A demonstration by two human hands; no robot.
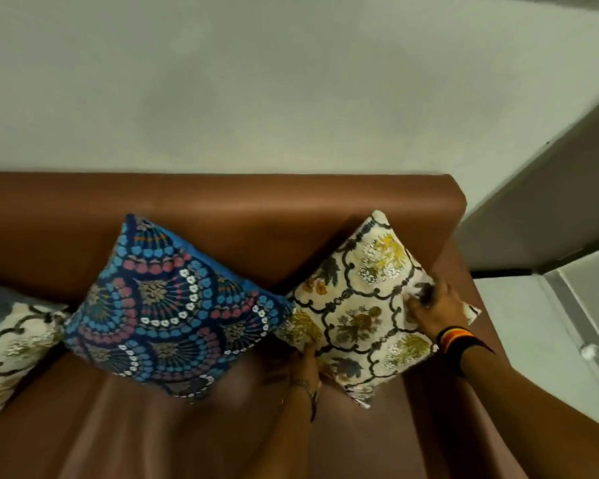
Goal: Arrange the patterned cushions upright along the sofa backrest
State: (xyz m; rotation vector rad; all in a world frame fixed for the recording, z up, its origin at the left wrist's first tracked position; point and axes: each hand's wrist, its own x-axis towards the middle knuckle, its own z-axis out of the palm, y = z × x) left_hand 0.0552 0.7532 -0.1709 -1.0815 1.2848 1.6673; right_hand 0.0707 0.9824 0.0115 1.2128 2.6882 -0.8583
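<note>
A grey wall [256, 81] fills the upper half of the view. Below it a brown sofa [222, 209] runs across, its backrest against the wall and its right armrest at the sofa's end. Three cushions lean on the backrest, each tilted onto a corner like a diamond. The blue cushion [166, 305] with fan patterns stands in the middle of the view. The cream floral cushion [360, 305] stands just right of it, next to the armrest, their corners touching. A second cream cushion [11, 337] sits at the left edge, partly cut off, touching the blue one. The right hand [433, 305] grips the floral cushion's right corner, fingers closed on the fabric, with striped bands on the wrist. The left hand [305, 361] holds the same cushion's lower left edge, fingers tucked behind it.
</note>
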